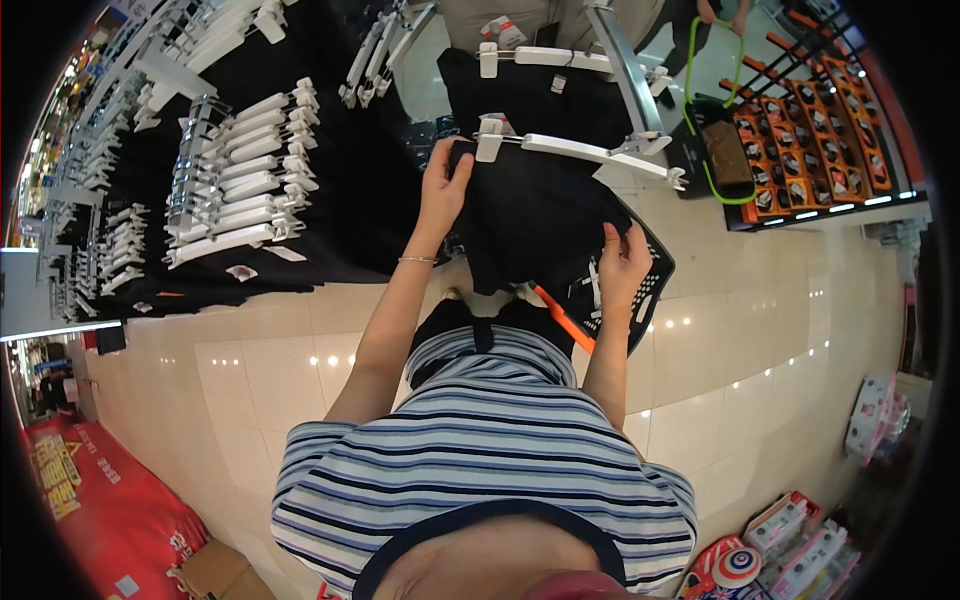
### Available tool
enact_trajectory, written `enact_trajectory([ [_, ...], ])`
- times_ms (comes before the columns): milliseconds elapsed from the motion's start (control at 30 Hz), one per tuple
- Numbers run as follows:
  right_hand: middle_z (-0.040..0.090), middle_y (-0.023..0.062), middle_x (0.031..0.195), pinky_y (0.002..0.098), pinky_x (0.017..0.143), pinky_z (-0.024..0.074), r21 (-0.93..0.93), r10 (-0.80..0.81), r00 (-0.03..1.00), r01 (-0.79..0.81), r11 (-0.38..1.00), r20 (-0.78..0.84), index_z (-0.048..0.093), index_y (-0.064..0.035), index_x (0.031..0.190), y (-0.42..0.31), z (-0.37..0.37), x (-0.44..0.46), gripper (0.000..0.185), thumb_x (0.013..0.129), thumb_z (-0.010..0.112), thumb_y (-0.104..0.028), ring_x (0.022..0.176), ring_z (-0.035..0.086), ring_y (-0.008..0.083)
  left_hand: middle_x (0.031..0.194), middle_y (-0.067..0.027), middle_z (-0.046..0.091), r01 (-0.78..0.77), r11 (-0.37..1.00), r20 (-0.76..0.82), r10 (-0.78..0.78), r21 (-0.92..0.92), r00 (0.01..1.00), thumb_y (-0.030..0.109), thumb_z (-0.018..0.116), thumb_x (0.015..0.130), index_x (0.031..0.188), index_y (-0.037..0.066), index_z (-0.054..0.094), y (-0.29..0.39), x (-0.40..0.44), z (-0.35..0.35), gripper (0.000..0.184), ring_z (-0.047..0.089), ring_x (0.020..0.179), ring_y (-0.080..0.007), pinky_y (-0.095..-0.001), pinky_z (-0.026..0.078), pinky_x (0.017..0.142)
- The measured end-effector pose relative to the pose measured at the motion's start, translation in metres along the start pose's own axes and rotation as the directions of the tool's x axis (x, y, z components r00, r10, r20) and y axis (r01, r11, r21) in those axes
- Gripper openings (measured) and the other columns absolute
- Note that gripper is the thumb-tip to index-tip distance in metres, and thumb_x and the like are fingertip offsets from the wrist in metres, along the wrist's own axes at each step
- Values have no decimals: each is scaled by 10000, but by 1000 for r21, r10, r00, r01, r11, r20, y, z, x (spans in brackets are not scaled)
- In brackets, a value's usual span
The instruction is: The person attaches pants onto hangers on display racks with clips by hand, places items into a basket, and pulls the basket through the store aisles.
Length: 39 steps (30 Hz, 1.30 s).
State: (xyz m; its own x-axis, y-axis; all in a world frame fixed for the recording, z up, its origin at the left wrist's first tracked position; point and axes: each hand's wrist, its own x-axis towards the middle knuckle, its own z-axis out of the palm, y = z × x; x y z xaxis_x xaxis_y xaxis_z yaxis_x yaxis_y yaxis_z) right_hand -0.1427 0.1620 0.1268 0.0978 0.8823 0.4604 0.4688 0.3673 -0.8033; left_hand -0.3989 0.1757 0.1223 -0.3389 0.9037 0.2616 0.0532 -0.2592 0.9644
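Observation:
A black garment [540, 215] hangs in front of me from a white clip hanger [570, 150]. Its upper left corner, beside the hanger's left clip, is pinched between the thumb and fingers of my left hand [445, 188]. My right hand [624, 265] is closed on the garment's right edge, lower down. The hanger's right clip juts out with no cloth visible in it. Under my right forearm is a black shopping basket [655, 285] with an orange handle [563, 318]; a white hanger [595, 285] shows in or over it.
Another black garment [550, 95] hangs behind on a metal rack arm [622, 70]. To the left are rows of white hangers [250, 180] with dark clothes. At the right stands an orange display rack [815, 140], near a person holding a basket with a green handle [712, 165].

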Motion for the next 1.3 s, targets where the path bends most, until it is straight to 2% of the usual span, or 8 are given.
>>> enact_trajectory([
  [233, 545, 2, 810, 163, 679, 394, 632, 312, 938, -334, 699, 150, 515, 3, 987, 6, 3, -6, 172, 851, 601, -56, 737, 494, 49, 972, -3, 541, 41, 992, 62, -34, -117, 998, 147, 529, 907, 1104, 24, 505, -8, -3, 2, 234, 473, 902, -68, -201, 372, 816],
  [367, 580, 67, 964, 206, 792, 405, 623, 332, 913, -404, 670, 235, 493, 22, 1128, 0, 1, -2, 324, 888, 574, -180, 875, 519, 97, 949, -28, 559, 32, 999, 66, -35, 41, 997, 131, 543, 886, 1122, 11, 493, -9, -6, -1, 269, 496, 869, -76, -217, 408, 772],
  [400, 580, 75, 992, 224, 801, 408, 451, 305, 927, -373, 811, 217, 504, 25, 1132, -3, -1, -1, 357, 896, 561, -238, 871, 520, 118, 921, -48, 570, 61, 998, 79, -63, 32, 995, 140, 555, 873, 1112, 6, 497, -8, -7, -1, 280, 507, 851, -89, -233, 416, 759],
  [700, 561, 83, 1043, 269, 896, 384, 382, 145, 988, -156, 911, 57, 509, 13, 1043, 9, -1, -2, 281, 886, 573, -211, 973, 515, 141, 818, -79, 569, -5, 960, -14, 9, 281, 1000, 187, 606, 836, 1063, 4, 521, -10, -11, 0, 304, 524, 766, -134, -258, 423, 715],
  [800, 570, 77, 995, 260, 862, 389, 475, 51, 999, -47, 879, 6, 508, 13, 1002, -8, 4, 8, 251, 891, 565, -204, 935, 513, 132, 805, -48, 569, 14, 979, 5, -15, 204, 1000, 181, 607, 841, 1048, 3, 521, -22, -10, -1, 287, 516, 751, -103, -240, 417, 681],
  [1100, 568, 65, 934, 206, 777, 385, 455, 272, 960, -268, 850, 57, 523, -5, 997, 12, 4, 6, 172, 885, 561, -130, 848, 506, 91, 859, 21, 559, 154, 959, -27, -165, -239, 986, 95, 530, 894, 1027, 26, 539, -19, -13, 13, 150, 497, 776, -33, -185, 401, 698],
  [1200, 551, 87, 993, 232, 806, 388, 387, 220, 975, -198, 901, -13, 530, -8, 987, -1, 4, 10, 161, 877, 564, -121, 918, 509, 135, 867, -4, 579, 142, 973, -31, -150, -182, 988, 93, 546, 879, 1029, 16, 537, -14, -15, 13, 169, 513, 771, -57, -203, 412, 705],
  [1300, 500, 110, 1141, 236, 838, 387, 67, -89, 975, 104, 992, -205, 512, 10, 967, 0, 9, 14, 136, 878, 542, -89, 994, 502, 169, 869, -37, 597, 29, 989, -51, -21, 146, 998, 88, 560, 860, 1031, 4, 531, -12, -16, 10, 192, 525, 756, -91, -226, 422, 710],
])
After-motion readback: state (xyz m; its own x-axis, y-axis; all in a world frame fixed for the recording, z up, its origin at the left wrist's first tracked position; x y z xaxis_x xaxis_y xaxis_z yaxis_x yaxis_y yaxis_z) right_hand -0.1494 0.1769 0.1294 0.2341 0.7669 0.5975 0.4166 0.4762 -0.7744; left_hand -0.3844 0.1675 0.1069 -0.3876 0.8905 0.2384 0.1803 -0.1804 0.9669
